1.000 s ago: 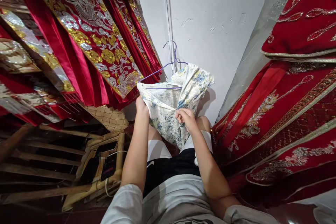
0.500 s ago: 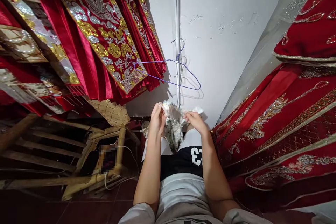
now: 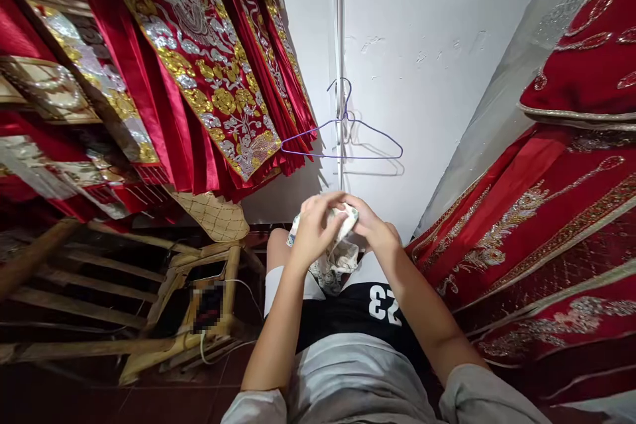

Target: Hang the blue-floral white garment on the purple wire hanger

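Note:
Both hands meet above my lap on a soft white cloth (image 3: 342,257) with a small leafy print. It is bunched at the top and hangs down between my knees; its kind I cannot make out. My left hand (image 3: 318,228) curls over the gathered upper part, thumb toward the middle. My right hand (image 3: 366,220) grips the same bunch from the other side, its fingertips partly hidden behind the fabric. Just beyond my hands, a purple wire hanger (image 3: 342,157) hangs by the wall with nothing on it.
Red garments with gold and silver embroidery (image 3: 223,99) hang at left. More beaded red garments (image 3: 497,232) hang close on the right. A wooden chair (image 3: 231,278) stands at lower left, with a cabled device on it. A vertical pole (image 3: 340,26) runs down the white wall (image 3: 422,93).
My hands have come together from either side of the cloth, bunching its top. The purple hanger has turned to face me more squarely.

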The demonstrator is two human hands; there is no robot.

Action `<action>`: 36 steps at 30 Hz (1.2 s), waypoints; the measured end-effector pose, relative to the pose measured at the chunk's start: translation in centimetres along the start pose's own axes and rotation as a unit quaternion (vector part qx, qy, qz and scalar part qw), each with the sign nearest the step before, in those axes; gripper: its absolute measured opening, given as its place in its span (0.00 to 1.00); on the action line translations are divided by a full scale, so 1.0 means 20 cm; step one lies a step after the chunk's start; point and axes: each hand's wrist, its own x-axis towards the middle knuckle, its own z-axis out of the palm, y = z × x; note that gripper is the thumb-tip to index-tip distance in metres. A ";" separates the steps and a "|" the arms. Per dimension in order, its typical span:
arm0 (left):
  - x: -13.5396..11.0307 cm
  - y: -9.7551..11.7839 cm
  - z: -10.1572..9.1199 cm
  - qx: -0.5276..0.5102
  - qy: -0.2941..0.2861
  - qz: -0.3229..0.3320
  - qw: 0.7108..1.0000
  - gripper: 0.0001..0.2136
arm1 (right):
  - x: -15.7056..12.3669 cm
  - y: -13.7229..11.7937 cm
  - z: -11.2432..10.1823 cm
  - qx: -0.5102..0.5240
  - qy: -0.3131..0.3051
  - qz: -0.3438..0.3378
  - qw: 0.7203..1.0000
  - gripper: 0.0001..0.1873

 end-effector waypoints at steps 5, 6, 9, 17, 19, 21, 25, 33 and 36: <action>0.09 -0.19 -0.04 -0.146 -0.018 -0.047 0.988 0.29 | -0.01 -0.15 0.00 -0.041 -0.063 0.072 0.995 0.12; 0.10 -0.23 -0.04 -0.169 -0.071 -0.058 0.981 0.27 | -0.02 -0.18 -0.01 -0.048 -0.087 0.081 0.992 0.11; 0.12 -0.33 -0.05 -0.199 -0.245 -0.103 0.943 0.27 | -0.05 -0.26 -0.03 -0.085 -0.125 0.072 0.986 0.09; 0.13 -0.54 -0.29 0.075 -0.356 -0.111 0.925 0.26 | -0.03 -0.42 -0.26 -0.534 -0.157 -0.026 0.830 0.12; 0.15 -0.58 -0.36 0.157 -0.356 -0.099 0.916 0.27 | 0.04 -0.46 -0.35 -0.595 -0.088 -0.086 0.794 0.11; 0.18 -0.61 -0.42 0.222 -0.345 -0.095 0.907 0.26 | 0.15 -0.48 -0.43 -0.608 -0.008 -0.143 0.781 0.13; 0.24 -0.56 -0.48 0.289 -0.312 -0.070 0.902 0.24 | 0.44 -0.45 -0.52 -0.560 0.111 -0.199 0.797 0.28; 0.28 -0.50 -0.52 0.374 -0.385 -0.143 0.832 0.19 | 0.61 -0.23 -0.46 -0.557 0.066 -0.190 0.806 0.19; 0.32 -0.54 -0.58 0.385 -0.357 -0.135 0.840 0.15 | 0.48 -0.24 -0.52 -0.562 0.069 -0.219 0.795 0.20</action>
